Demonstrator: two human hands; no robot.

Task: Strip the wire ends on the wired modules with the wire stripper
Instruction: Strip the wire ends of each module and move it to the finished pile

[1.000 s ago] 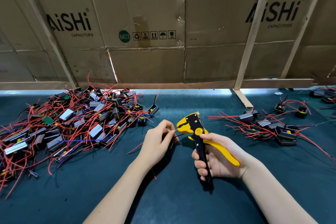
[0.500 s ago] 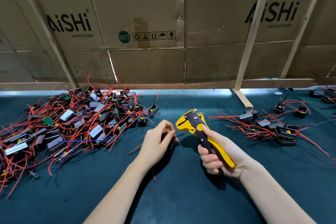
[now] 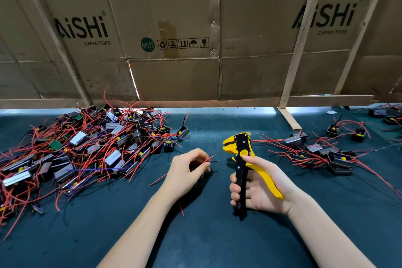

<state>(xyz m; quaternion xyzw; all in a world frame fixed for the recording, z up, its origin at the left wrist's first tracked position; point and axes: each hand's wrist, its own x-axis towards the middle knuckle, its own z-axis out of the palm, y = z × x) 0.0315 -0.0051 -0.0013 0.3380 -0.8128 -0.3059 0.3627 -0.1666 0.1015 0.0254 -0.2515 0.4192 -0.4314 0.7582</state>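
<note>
Head view | right hand (image 3: 258, 187) grips wire stripper (image 3: 241, 154) upright, head away | left hand (image 3: 187, 172) pinches red wire (image 3: 207, 159)

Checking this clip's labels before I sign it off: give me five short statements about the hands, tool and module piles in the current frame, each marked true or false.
1. The right hand grips the yellow and black wire stripper. True.
2. The left hand is flat on the mat, holding nothing. False: its fingers pinch a red wire near its end.
3. The red wire's end sits inside the stripper's head. False: it is apart from the head, to its left.
4. The larger pile of modules lies to the left of the hands. True.
5. The smaller pile of modules lies in a cardboard box. False: it lies loose on the dark mat, to the right.
</note>
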